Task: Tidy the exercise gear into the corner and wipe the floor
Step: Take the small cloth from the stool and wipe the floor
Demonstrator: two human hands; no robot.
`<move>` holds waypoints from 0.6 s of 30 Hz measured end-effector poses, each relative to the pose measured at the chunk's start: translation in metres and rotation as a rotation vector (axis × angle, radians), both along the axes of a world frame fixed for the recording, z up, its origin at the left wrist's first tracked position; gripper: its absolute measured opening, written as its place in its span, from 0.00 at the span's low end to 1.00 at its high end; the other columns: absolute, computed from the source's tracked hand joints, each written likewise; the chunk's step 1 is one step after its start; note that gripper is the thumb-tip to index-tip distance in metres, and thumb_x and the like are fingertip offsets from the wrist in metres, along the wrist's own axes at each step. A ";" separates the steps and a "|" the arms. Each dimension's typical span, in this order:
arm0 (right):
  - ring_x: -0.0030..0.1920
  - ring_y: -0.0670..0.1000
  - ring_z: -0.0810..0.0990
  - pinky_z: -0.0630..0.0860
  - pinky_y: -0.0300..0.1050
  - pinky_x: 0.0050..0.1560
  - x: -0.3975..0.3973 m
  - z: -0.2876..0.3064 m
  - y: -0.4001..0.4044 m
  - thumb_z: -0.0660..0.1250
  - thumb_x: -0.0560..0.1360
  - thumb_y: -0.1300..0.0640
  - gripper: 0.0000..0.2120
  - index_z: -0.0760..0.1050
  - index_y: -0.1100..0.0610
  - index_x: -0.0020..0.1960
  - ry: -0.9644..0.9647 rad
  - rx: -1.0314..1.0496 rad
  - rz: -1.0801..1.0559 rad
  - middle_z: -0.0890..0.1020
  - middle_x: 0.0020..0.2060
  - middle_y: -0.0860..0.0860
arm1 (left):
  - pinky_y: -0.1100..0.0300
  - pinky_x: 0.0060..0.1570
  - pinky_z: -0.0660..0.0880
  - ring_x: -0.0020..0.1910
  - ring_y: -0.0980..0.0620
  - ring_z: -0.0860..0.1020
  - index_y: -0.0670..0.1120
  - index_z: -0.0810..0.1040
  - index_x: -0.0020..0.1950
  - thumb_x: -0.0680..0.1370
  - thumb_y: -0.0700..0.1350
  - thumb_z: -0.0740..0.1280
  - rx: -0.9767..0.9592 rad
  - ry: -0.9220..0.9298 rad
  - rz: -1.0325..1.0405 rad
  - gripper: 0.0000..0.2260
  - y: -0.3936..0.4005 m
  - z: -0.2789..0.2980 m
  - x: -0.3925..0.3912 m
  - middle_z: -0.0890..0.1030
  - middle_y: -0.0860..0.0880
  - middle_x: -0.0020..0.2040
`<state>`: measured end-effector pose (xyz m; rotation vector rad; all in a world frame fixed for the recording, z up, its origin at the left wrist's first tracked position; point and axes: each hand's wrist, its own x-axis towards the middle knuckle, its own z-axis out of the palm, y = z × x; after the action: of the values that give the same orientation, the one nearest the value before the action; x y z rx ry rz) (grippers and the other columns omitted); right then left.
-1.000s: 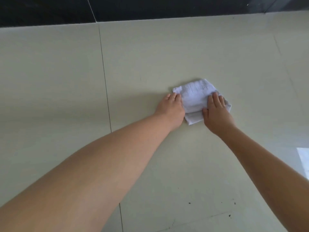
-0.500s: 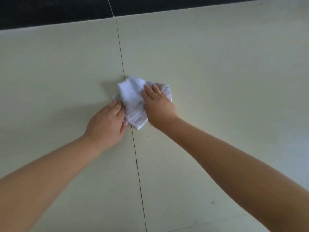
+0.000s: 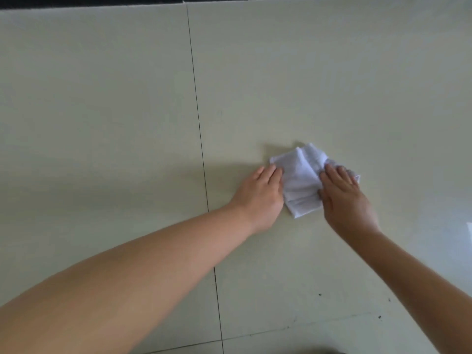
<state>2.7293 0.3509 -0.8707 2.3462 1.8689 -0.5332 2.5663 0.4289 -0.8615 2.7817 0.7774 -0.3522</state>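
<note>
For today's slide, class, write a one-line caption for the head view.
Both hands, left hand and right hand, press a white cloth flat on the pale tiled floor.

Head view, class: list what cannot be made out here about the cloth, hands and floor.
- White cloth: its right part, under the right hand.
- Left hand: palm hidden; cloth contact unclear.
- Dark specks: too small to identify.
- White patch: cut by right edge.

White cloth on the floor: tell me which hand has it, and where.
Both. The left hand presses the white cloth at its left edge; the right hand presses its right side, fingers flat on top.
</note>
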 end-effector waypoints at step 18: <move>0.67 0.62 0.73 0.67 0.56 0.67 -0.116 -0.016 0.106 0.60 0.71 0.67 0.20 0.74 0.66 0.63 0.126 0.181 0.181 0.75 0.65 0.60 | 0.49 0.43 0.81 0.45 0.38 0.85 0.31 0.83 0.48 0.70 0.47 0.55 0.135 0.167 0.362 0.24 0.059 -0.005 -0.125 0.84 0.34 0.49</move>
<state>2.6130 0.4567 -0.8867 2.2628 2.2476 -0.5233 2.4414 0.4874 -0.8660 2.6773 1.3646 -0.4799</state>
